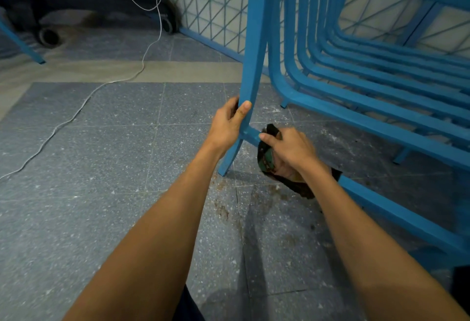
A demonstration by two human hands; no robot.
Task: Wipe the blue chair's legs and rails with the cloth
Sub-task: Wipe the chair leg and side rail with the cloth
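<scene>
Blue chair stands on the grey speckled floor, its near leg planted on the tiles, with more blue frames nested close behind it. The left hand grips that leg above the joint, fingers curled round it and thumb lying up its face. The right hand clutches a dark, bunched cloth against the low side rail, just beside the leg. A white cable trails over the floor to the left, and blue mesh fencing stands behind.
</scene>
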